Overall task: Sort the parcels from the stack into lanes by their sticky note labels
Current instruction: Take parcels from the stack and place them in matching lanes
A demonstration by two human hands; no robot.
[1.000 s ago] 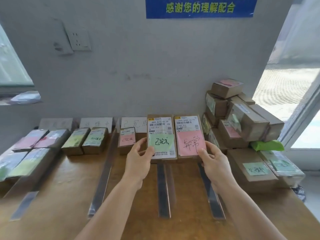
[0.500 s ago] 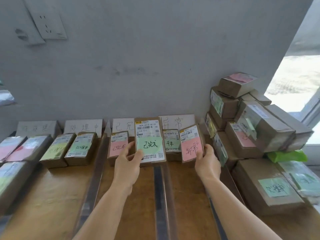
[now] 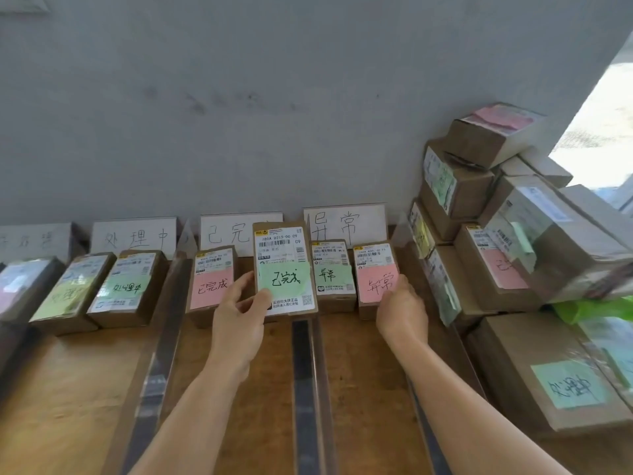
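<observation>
My left hand (image 3: pixel 239 320) grips the lower left corner of a flat brown parcel with a green sticky note (image 3: pixel 284 269), held upright above the lane under the third sign. My right hand (image 3: pixel 400 310) holds the near edge of a parcel with a pink sticky note (image 3: pixel 375 279), which lies on the table in the lane under the rightmost sign (image 3: pixel 346 222), beside a green-noted parcel (image 3: pixel 332 274). A pink-noted parcel (image 3: pixel 212 282) lies in the third lane. The parcel stack (image 3: pixel 496 214) rises at the right.
Metal strips (image 3: pixel 303 371) divide the wooden table (image 3: pixel 68 389) into lanes, each with a white paper sign against the grey wall. Two parcels (image 3: pixel 120 289) lie in the second lane and more at the far left. A large box with a green note (image 3: pixel 555 378) sits at the near right.
My right hand has carried the pink-noted parcel forward and laid it down in the rightmost lane. My left hand has moved the green-noted parcel forward over the third lane.
</observation>
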